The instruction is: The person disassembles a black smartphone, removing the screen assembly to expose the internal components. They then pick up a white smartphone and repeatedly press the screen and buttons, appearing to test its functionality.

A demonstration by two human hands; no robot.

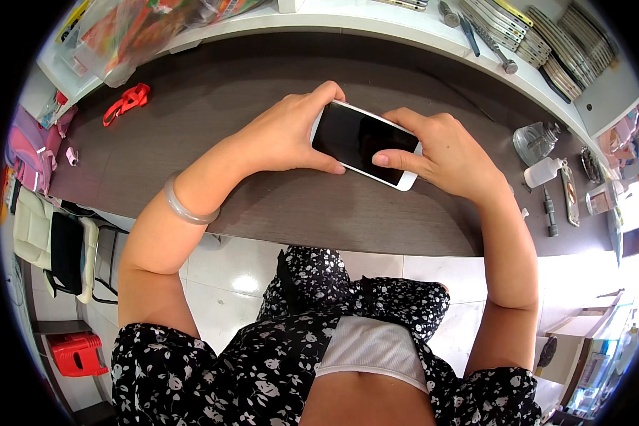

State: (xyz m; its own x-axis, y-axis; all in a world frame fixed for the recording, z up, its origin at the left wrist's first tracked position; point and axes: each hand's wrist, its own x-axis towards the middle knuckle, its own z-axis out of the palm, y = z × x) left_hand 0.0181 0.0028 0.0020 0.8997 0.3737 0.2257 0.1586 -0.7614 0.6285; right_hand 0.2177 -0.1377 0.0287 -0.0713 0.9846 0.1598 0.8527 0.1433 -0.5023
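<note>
A white-framed smartphone (351,138) with a dark screen is held sideways between both hands, over the middle of the dark wooden desk (263,206). My left hand (295,135) grips its left end, with the thumb along the near edge and the fingers at the far corner. My right hand (440,149) is closed round the right end. Its thumb lies on the glass, and the index finger bends over the far edge. The other fingertips are hidden under the phone. A pale bangle (184,202) circles my left forearm.
A red strap (126,101) lies at the desk's left. At the right stand a glass jar (536,142), a white squeeze bottle (544,172) and a small screwdriver (549,211). A white shelf (433,28) along the back bears stacked phone parts (571,50) and a plastic bag (135,35).
</note>
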